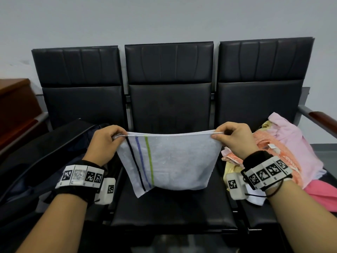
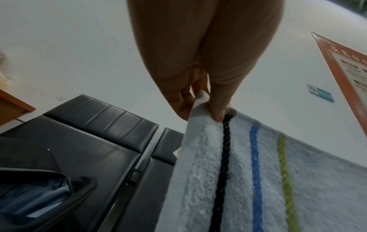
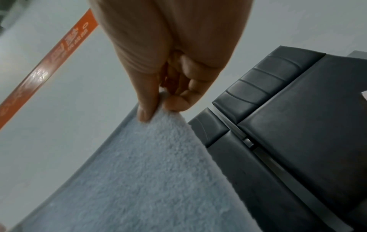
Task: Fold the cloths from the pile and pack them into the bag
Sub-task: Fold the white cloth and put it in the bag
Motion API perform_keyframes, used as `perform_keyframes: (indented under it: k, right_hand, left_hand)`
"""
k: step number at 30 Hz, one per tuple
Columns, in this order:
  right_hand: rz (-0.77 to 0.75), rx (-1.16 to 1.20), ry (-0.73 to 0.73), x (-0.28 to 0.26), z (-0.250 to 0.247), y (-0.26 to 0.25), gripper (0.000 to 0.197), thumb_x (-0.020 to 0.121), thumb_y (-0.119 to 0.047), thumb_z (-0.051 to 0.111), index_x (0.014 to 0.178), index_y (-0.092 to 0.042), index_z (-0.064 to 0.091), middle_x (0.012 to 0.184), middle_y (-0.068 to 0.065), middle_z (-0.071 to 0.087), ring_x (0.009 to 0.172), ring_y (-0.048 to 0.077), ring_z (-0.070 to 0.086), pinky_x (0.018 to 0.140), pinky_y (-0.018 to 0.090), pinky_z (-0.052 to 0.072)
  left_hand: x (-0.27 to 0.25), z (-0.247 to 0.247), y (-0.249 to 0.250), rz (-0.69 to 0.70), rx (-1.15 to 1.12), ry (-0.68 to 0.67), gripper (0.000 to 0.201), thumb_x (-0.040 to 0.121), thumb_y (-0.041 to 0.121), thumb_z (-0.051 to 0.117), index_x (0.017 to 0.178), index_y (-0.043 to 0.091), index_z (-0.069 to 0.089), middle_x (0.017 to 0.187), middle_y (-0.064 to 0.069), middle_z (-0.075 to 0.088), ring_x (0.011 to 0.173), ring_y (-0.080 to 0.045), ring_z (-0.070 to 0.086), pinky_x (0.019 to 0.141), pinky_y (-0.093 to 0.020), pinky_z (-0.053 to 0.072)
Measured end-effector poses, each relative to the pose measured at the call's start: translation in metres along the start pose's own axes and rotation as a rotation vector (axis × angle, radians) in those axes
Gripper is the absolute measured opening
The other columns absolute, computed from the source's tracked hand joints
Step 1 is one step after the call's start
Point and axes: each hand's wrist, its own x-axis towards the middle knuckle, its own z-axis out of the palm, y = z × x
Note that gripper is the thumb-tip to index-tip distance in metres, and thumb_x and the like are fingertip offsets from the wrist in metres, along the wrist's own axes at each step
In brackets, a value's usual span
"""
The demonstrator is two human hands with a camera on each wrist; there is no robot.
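Note:
A white towel (image 1: 175,161) with black, blue and green stripes hangs in the air above the middle seat, stretched by its top edge. My left hand (image 1: 107,141) pinches the top left corner (image 2: 206,109) between thumb and fingers. My right hand (image 1: 231,139) pinches the top right corner (image 3: 157,106) the same way. The towel (image 2: 248,180) looks doubled, its lower edge drooping just above the seat. The pile of cloths (image 1: 284,152), pink, orange and yellow, lies on the right seat. A dark bag (image 1: 42,161) lies open on the left seat, its opening (image 2: 39,196) showing bluish contents.
Three black padded seats (image 1: 169,110) stand in a row against a pale wall. A wooden cabinet (image 1: 16,106) is at the far left. The right armrest (image 1: 321,123) juts out beside the pile. An orange poster (image 2: 349,66) hangs on the wall.

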Motion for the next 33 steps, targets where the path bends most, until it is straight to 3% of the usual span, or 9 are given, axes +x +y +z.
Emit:
perform_keyframes:
  k: [4, 8, 13, 16, 18, 23, 26, 30, 33]
  right_hand:
    - [-0.008, 0.071, 0.057, -0.004, -0.007, -0.005, 0.014, 0.075, -0.007, 0.083, 0.077, -0.017, 0.073, 0.073, 0.0, 0.068, 0.061, 0.011, 0.062, 0.054, 0.026, 0.053]
    - [-0.045, 0.024, 0.064, -0.001, -0.012, -0.011, 0.026, 0.079, -0.004, 0.079, 0.097, -0.021, 0.072, 0.081, 0.002, 0.066, 0.067, 0.013, 0.062, 0.054, 0.022, 0.055]
    - [0.04, 0.044, 0.04, 0.015, -0.002, -0.001, 0.019, 0.084, -0.005, 0.074, 0.076, -0.023, 0.072, 0.068, -0.007, 0.068, 0.063, 0.012, 0.067, 0.056, 0.019, 0.055]
    - [0.108, 0.062, 0.073, 0.028, 0.013, 0.005, 0.018, 0.084, -0.003, 0.073, 0.075, -0.018, 0.071, 0.073, -0.002, 0.069, 0.07, 0.019, 0.07, 0.067, 0.031, 0.06]
    - [0.1, 0.017, 0.12, 0.038, 0.021, 0.005, 0.016, 0.083, -0.005, 0.072, 0.076, -0.02, 0.069, 0.079, -0.001, 0.07, 0.076, 0.018, 0.069, 0.073, 0.033, 0.057]
    - [-0.013, 0.089, 0.263, 0.054, 0.016, -0.008, 0.008, 0.085, -0.012, 0.071, 0.084, -0.021, 0.071, 0.083, -0.01, 0.071, 0.082, 0.004, 0.066, 0.075, 0.016, 0.051]
    - [-0.05, 0.121, 0.275, 0.044, 0.004, -0.008, 0.007, 0.084, -0.015, 0.072, 0.088, -0.021, 0.073, 0.087, -0.013, 0.073, 0.084, 0.001, 0.067, 0.074, 0.011, 0.05]
    - [0.018, 0.064, 0.156, 0.006, 0.0, 0.015, 0.009, 0.085, -0.01, 0.071, 0.087, -0.019, 0.073, 0.086, -0.008, 0.073, 0.084, 0.008, 0.068, 0.075, 0.021, 0.053]
    - [0.064, -0.025, -0.015, -0.025, 0.001, 0.039, 0.011, 0.086, -0.006, 0.07, 0.084, -0.017, 0.071, 0.081, -0.006, 0.071, 0.077, 0.005, 0.066, 0.071, 0.021, 0.05]
  left_hand:
    - [-0.001, -0.006, 0.002, -0.019, -0.069, 0.008, 0.015, 0.09, 0.005, 0.069, 0.095, 0.019, 0.07, 0.091, 0.012, 0.07, 0.088, 0.002, 0.063, 0.077, -0.006, 0.044]
    - [0.0, -0.01, 0.004, 0.007, -0.074, 0.033, 0.017, 0.092, 0.008, 0.068, 0.105, 0.019, 0.072, 0.098, 0.015, 0.069, 0.095, 0.006, 0.062, 0.082, -0.005, 0.044]
    - [0.008, 0.003, -0.006, -0.04, -0.013, 0.009, 0.014, 0.093, 0.012, 0.066, 0.094, 0.024, 0.074, 0.091, 0.013, 0.071, 0.09, -0.002, 0.065, 0.083, -0.023, 0.05]
    - [0.019, 0.019, -0.009, -0.158, 0.016, 0.057, 0.012, 0.093, 0.015, 0.065, 0.088, 0.023, 0.073, 0.086, 0.007, 0.072, 0.087, -0.013, 0.067, 0.082, -0.034, 0.052]
    - [0.028, 0.025, -0.007, -0.181, 0.02, 0.116, 0.01, 0.093, 0.015, 0.065, 0.088, 0.02, 0.072, 0.086, 0.003, 0.072, 0.087, -0.019, 0.067, 0.083, -0.037, 0.053]
    - [0.05, 0.019, 0.002, -0.11, -0.019, 0.316, 0.008, 0.093, 0.013, 0.065, 0.092, 0.019, 0.071, 0.089, 0.004, 0.068, 0.085, -0.012, 0.062, 0.082, -0.026, 0.049]
    - [0.045, 0.015, 0.004, -0.028, -0.01, 0.355, 0.011, 0.091, 0.009, 0.065, 0.095, 0.018, 0.069, 0.092, 0.005, 0.065, 0.087, -0.007, 0.058, 0.083, -0.019, 0.043]
    - [0.013, 0.023, -0.01, 0.015, 0.064, 0.179, 0.012, 0.089, 0.005, 0.066, 0.093, 0.016, 0.07, 0.092, 0.002, 0.067, 0.088, -0.017, 0.06, 0.082, -0.033, 0.048]
    - [-0.014, 0.032, -0.023, -0.117, -0.02, -0.057, 0.014, 0.089, 0.004, 0.068, 0.087, 0.018, 0.071, 0.086, 0.001, 0.068, 0.083, -0.018, 0.063, 0.078, -0.034, 0.049]
